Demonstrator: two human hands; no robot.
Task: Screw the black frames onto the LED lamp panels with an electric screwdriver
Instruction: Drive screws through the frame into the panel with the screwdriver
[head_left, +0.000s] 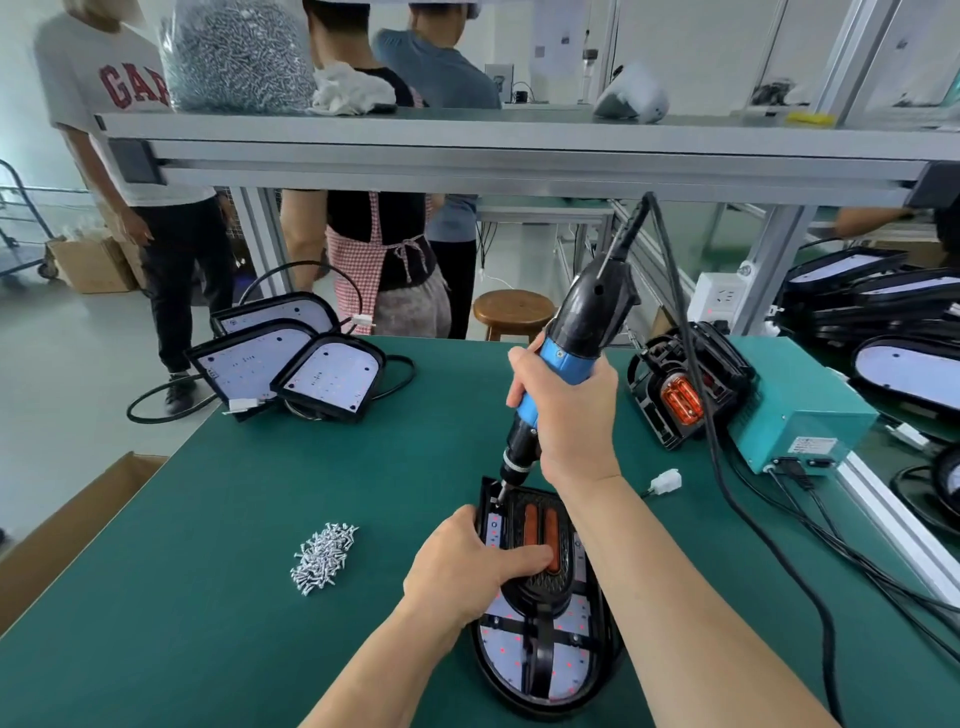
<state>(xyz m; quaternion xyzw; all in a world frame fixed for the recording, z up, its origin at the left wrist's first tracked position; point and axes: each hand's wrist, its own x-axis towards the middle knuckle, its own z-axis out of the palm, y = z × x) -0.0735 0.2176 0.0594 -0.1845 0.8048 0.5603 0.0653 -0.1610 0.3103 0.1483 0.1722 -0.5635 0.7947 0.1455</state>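
- Head view: our right hand (569, 415) wraps the electric screwdriver (571, 343), its bit at the black frame's (545, 586) far-left corner.
- Our left hand (467, 566) grips the LED lamp panel (500, 644) by the surface's (234, 493) front edge.
- We are likely driving a screw; the next move needs another from the screw pile (324, 558).

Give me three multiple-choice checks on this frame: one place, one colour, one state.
1. The loose screw pile lies:
A) on the mat, left of the lamp panel being worked on
B) on the teal box
C) on the stool

2. The screwdriver grip is:
A) red
B) yellow
C) blue

3. The right hand:
A) lies flat on the mat
B) grips the screwdriver
C) pinches a screw

Key:
1 A, the pile sits on the green mat left of the panel.
2 C, blue shows above the fist.
3 B, the fingers wrap the grip, with the bit at the panel's far-left corner.
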